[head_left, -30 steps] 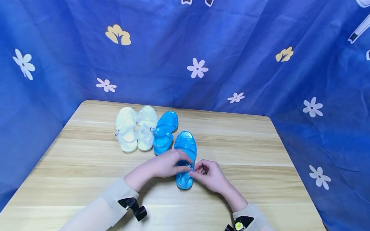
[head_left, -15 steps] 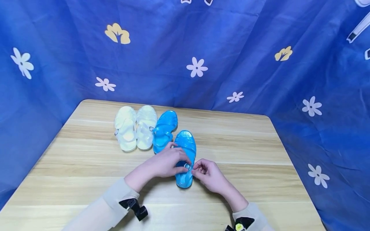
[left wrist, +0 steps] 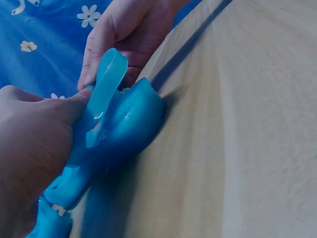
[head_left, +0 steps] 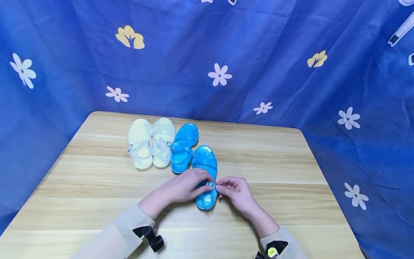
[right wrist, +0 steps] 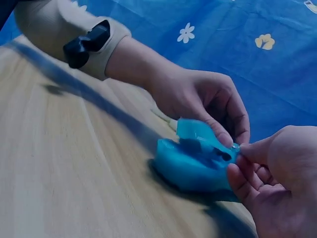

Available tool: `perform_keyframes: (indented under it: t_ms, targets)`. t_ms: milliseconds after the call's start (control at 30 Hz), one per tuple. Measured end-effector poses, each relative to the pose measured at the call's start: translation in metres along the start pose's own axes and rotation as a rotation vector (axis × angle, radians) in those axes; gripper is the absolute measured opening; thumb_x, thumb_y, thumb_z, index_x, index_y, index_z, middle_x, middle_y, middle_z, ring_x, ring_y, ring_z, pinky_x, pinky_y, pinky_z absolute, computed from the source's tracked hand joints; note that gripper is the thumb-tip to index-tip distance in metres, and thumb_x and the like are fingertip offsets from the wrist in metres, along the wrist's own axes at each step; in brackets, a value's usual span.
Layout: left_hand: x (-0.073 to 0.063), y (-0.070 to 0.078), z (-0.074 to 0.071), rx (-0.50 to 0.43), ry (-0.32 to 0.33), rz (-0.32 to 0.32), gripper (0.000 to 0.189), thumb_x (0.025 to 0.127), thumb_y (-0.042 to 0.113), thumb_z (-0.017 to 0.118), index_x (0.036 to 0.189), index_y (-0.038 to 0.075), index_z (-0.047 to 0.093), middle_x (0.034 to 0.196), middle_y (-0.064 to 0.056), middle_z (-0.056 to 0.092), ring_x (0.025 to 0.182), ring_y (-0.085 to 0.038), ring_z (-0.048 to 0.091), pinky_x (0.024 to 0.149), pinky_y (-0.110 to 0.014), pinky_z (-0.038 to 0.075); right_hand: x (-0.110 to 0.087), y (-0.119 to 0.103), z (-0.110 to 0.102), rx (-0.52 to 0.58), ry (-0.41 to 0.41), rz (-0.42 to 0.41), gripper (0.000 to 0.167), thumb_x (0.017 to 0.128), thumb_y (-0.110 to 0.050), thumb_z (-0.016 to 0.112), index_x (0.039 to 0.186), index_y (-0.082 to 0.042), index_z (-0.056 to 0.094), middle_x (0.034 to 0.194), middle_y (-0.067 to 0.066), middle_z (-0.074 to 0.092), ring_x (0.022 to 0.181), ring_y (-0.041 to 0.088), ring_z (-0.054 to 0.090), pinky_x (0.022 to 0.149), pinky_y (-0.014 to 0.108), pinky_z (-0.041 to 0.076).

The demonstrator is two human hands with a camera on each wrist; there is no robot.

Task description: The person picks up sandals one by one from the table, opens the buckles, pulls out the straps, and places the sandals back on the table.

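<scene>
A shiny blue jelly sandal (head_left: 204, 158) lies toe-forward in front of me, its ankle strap (left wrist: 110, 79) looping up over the heel. At the strap's side is a small metal buckle (head_left: 211, 185), which both hands meet. My left hand (head_left: 185, 185) reaches over the sandal from the left and pinches the strap beside the buckle between thumb and fingers. From the right, my right hand (head_left: 237, 194) pinches the strap at the buckle's other side. In the right wrist view the fingertips of the left hand (right wrist: 190, 94) and right hand (right wrist: 285, 173) nearly meet at the buckle.
A second blue sandal (head_left: 185, 135) lies close by at the upper left. Left of it stand two whitish clear sandals, one in the middle (head_left: 164, 129) and one outermost (head_left: 139, 128). The wooden table (head_left: 268, 154) is backed by a blue flowered cloth (head_left: 181, 64).
The worked sandal has turned slightly, its toe swinging left toward the second blue sandal. The buckle now shows between the fingertips. Both hands have stayed at the strap, with small finger shifts.
</scene>
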State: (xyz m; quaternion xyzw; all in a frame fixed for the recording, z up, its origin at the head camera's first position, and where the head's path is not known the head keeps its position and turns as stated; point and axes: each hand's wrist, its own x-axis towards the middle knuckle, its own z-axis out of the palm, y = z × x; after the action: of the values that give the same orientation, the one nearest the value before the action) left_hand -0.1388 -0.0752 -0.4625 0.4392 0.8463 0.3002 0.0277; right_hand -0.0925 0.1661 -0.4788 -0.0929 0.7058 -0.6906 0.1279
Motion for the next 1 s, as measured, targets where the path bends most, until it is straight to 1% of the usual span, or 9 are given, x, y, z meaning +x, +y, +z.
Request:
perform_keyframes:
  t_ms: [100,200,333,433,567,767,900,1000]
  targets:
    - [0.0004,-0.001,0.0039,-0.028,0.014,0.014,0.025,0.107,0.034,0.067,0.122,0.015,0.072,0.112,0.007,0.071,0.111,-0.012,0.066,0.1,-0.038,0.055,0.0002,-0.0014,-0.0009,0.015,0.004,0.019,0.018,0.1,0.002,0.07,0.113,0.015,0.071,0.101,0.019,0.075,0.081,0.016,0.071,0.076,0.032,0.063]
    - [-0.0002,-0.0024,0.0068,-0.052,0.028,0.01,0.024,0.107,0.034,0.067,0.122,0.015,0.071,0.112,0.009,0.071,0.111,-0.011,0.065,0.099,-0.036,0.055,0.0001,-0.0041,-0.0009,0.009,0.014,0.026,0.017,0.098,0.003,0.071,0.111,0.014,0.072,0.1,0.019,0.076,0.081,0.016,0.071,0.076,0.031,0.063]
    - [-0.0025,-0.0038,0.0083,-0.082,0.046,0.003,0.023,0.106,0.033,0.068,0.122,0.016,0.071,0.112,0.01,0.07,0.112,-0.009,0.064,0.1,-0.035,0.055,0.0006,-0.004,-0.0014,0.018,0.024,0.029,0.016,0.096,0.006,0.073,0.109,0.015,0.073,0.101,0.02,0.076,0.081,0.017,0.072,0.076,0.031,0.064]
    - [-0.0033,-0.0042,0.0088,-0.098,0.055,0.012,0.023,0.106,0.032,0.069,0.122,0.016,0.071,0.112,0.01,0.07,0.112,-0.009,0.064,0.1,-0.035,0.055,0.0016,-0.0024,-0.0021,0.043,0.021,0.038,0.017,0.096,0.006,0.074,0.11,0.016,0.072,0.103,0.021,0.076,0.082,0.016,0.073,0.078,0.032,0.064]
    - [-0.0034,-0.0046,0.0092,-0.107,0.063,0.021,0.023,0.107,0.032,0.067,0.122,0.015,0.071,0.113,0.008,0.071,0.112,-0.01,0.064,0.1,-0.036,0.055,0.0039,-0.0019,-0.0016,0.062,0.007,0.038,0.017,0.097,0.006,0.073,0.111,0.017,0.072,0.103,0.021,0.076,0.083,0.015,0.073,0.079,0.033,0.064]
    - [-0.0012,-0.0037,0.01,-0.104,0.058,0.022,0.024,0.108,0.032,0.066,0.123,0.015,0.071,0.113,0.009,0.071,0.114,-0.01,0.064,0.101,-0.036,0.055,0.0069,-0.0036,-0.0008,0.033,0.01,0.011,0.015,0.096,0.007,0.074,0.107,0.016,0.073,0.1,0.021,0.076,0.08,0.016,0.073,0.076,0.032,0.064]
    - [-0.0018,-0.0037,0.0105,-0.106,0.061,0.015,0.023,0.107,0.031,0.067,0.123,0.015,0.071,0.114,0.009,0.071,0.115,-0.01,0.064,0.101,-0.036,0.055,0.0072,-0.0035,-0.0007,0.042,0.003,0.032,0.017,0.096,0.006,0.073,0.11,0.016,0.073,0.101,0.019,0.076,0.084,0.016,0.074,0.078,0.034,0.064]
    - [-0.0024,-0.004,0.0111,-0.113,0.061,0.008,0.022,0.106,0.03,0.068,0.123,0.015,0.071,0.114,0.009,0.071,0.115,-0.009,0.064,0.101,-0.035,0.054,0.0055,-0.0027,-0.0032,0.072,-0.01,0.053,0.02,0.098,0.005,0.072,0.114,0.017,0.071,0.104,0.019,0.076,0.086,0.017,0.074,0.081,0.036,0.064]
